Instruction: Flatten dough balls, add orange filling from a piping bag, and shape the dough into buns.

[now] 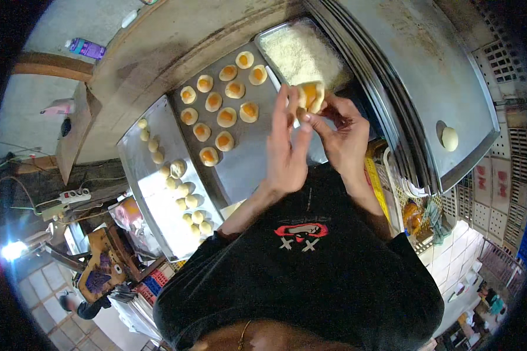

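A pale dough piece with an orange filling [314, 93] is raised over the edge between two trays. My right hand [346, 131] pinches it between thumb and fingers from the right. Close against its left side, my left hand [288, 153] has its fingers stretched upward and thumb apart; whether they touch the dough is hard to tell. Beneath and left of my hands lies a grey baking tray [249, 161] with several flat dough rounds [226, 117], each topped with orange filling. Behind the held piece, a metal tray [269, 40] contains pale, crumbly shreds [301, 55].
Left of the baking tray, a shiny tray [155, 193] carries several small dough balls [184, 190]. To the right rises a stack of metal trays [386, 88], with one dough ball [449, 139] on top. A yellow crate [404, 202] stands below it. A power strip [75, 195] hangs far left.
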`<state>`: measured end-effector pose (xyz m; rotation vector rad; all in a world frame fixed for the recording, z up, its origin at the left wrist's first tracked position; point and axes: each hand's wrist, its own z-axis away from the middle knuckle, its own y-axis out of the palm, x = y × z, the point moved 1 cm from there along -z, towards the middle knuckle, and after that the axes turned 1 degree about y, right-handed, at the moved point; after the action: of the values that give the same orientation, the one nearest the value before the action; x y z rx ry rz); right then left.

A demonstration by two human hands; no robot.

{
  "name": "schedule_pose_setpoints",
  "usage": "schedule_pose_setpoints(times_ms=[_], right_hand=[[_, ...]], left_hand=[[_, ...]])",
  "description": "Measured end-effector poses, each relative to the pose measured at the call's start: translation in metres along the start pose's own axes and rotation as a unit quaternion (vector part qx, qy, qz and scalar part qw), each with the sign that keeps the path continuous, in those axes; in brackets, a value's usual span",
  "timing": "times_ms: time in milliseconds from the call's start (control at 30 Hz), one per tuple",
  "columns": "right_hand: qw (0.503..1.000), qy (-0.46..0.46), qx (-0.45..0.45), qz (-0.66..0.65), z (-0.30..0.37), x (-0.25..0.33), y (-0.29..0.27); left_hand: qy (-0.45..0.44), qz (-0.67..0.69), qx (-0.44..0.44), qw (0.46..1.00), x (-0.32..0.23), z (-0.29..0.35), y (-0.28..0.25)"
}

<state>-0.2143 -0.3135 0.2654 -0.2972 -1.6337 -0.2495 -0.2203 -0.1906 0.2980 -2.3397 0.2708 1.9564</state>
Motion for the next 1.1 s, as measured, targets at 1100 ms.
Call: schedule_pose_setpoints(times_ms=[1100], right_hand=[[0.977, -0.136, 0.133, 0.098, 0.000, 0.078, -0.033]], left_hand=[[0.063, 0.149, 0.025, 0.987, 0.000, -0.008, -0.029]])
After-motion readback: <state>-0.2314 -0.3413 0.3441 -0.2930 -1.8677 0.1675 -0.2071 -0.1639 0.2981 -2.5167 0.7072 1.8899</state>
